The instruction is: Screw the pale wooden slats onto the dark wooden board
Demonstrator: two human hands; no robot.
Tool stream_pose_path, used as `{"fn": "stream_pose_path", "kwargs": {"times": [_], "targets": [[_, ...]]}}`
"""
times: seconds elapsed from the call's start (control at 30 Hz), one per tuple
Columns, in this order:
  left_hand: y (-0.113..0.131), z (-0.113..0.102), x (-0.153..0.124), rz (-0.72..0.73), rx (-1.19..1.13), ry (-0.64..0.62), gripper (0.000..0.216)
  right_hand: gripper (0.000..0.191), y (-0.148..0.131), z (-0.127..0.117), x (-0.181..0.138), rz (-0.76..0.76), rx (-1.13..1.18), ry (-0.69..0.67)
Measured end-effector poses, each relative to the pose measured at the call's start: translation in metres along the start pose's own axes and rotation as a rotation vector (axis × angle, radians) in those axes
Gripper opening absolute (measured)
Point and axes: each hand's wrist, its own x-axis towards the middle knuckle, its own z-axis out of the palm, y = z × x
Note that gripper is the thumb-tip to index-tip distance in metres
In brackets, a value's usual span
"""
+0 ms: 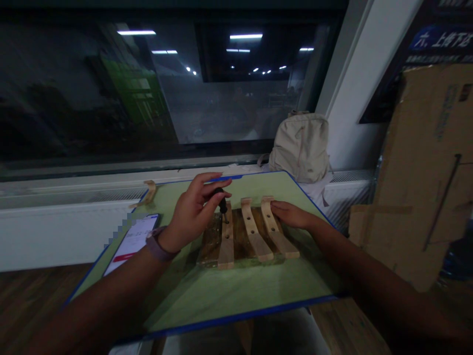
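Gripping what, left hand?

Black-handled screwdriver with a thin shaft. Thumb and fingers closed around the handle, other fingers raised. Handle leans toward 11 o'clock.

Tip where?

Pointing down at the upper hole of the first pale, curved wooden strip, on the board's 9 o'clock side. Can't tell how deep it sits.

Board?

Dark brown, rectangular wooden board, flat on the light-green tabletop with blue edging. Strips lie across it, lengthwise about 12 to 6, near ends past the board's edge.

How many strips?

Three. Second pale, curved wooden strip right of centre, third pale, curved wooden strip toward 3 o'clock. Two dark holes show in each.

Right hand?

At the board's 2 o'clock, fingertips against the side of the third strip near its far end. No tool visible in it. Underside hidden, can't tell if it pinches or just steadies.

Anything else around the board?

Phone with a lit white screen and red bar at 9 o'clock. Loose pale, curved wooden piece at 10, by the tabletop's edge. Beige fabric backpack at 1, beyond the tabletop. Large brown cardboard sheet between 2 and 3. Dull-purple wristband on the left wrist.
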Motion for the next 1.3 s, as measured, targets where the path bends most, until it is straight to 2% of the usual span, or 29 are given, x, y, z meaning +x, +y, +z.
{"fn": "stream_pose_path", "kwargs": {"times": [0.07,0.17,0.27,0.37,0.47,0.57,0.8,0.93,1.07,1.3], "targets": [[-0.002,0.001,-0.002,0.003,-0.015,-0.019,0.031,0.054,0.001,0.000,0.000,0.008,0.006,-0.006],[-0.001,0.000,-0.004,0.028,0.045,-0.058,0.015,0.057,0.003,0.001,0.000,-0.004,0.026,-0.002],[0.004,-0.003,-0.003,0.144,0.174,-0.074,0.008,0.056,0.003,0.000,0.000,-0.017,0.042,-0.003],[0.008,-0.005,0.001,0.292,0.288,-0.030,0.009,0.058,0.001,0.000,0.000,-0.013,0.051,-0.004],[0.007,-0.006,0.006,0.346,0.339,0.025,0.011,0.060,0.000,0.000,0.000,-0.004,0.047,0.014],[0.004,-0.006,0.006,0.323,0.351,0.037,0.008,0.057,0.000,0.001,0.000,0.003,0.036,0.002],[0.006,-0.005,-0.001,0.144,0.298,0.002,0.021,0.048,-0.001,0.001,-0.001,0.002,0.040,0.014],[0.007,-0.004,0.001,0.202,0.309,-0.002,0.016,0.047,-0.002,0.001,-0.001,0.015,0.039,0.011],[0.006,-0.005,0.005,0.303,0.361,0.063,0.013,0.045,-0.001,0.001,-0.001,0.012,0.026,0.009],[0.007,-0.007,0.005,0.261,0.421,0.040,0.015,0.051,0.000,0.002,0.000,0.021,0.041,0.007]]}}
